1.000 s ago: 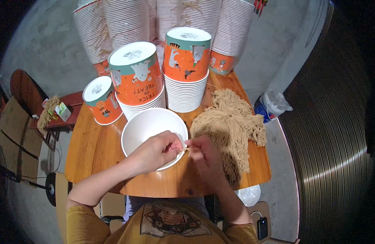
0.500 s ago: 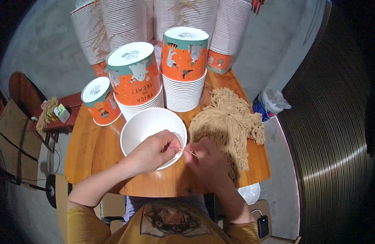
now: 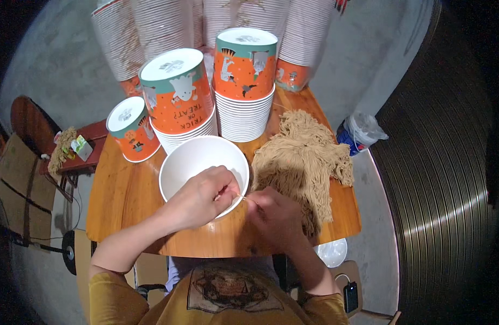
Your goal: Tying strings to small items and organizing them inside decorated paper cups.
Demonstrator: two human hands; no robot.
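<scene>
A white paper bucket (image 3: 179, 165) stands with its mouth up at the near middle of the table. Over its right rim, my left hand (image 3: 203, 199) is closed, pinching a thin tan string (image 3: 241, 196). My right hand (image 3: 274, 214) pinches the same string just outside the rim, so a short length runs between the fingertips. Whether the string passes through the bucket's wall cannot be seen. To the right lies a big loose bundle of tan string (image 3: 309, 157), partly in shadow and close to my right hand.
Behind the bucket, upside-down orange and green buckets (image 3: 173, 92) (image 3: 245, 65) sit on stacks, with a smaller one (image 3: 133, 130) at left. Tall wrapped bucket stacks (image 3: 162, 27) line the back of the wooden table (image 3: 125, 216). A blue pail (image 3: 357, 135) stands beyond its right edge.
The whole view has tilted slightly, so the table things sit higher. My hands stay pinched on the string; the loose end beside my right fingers no longer shows.
</scene>
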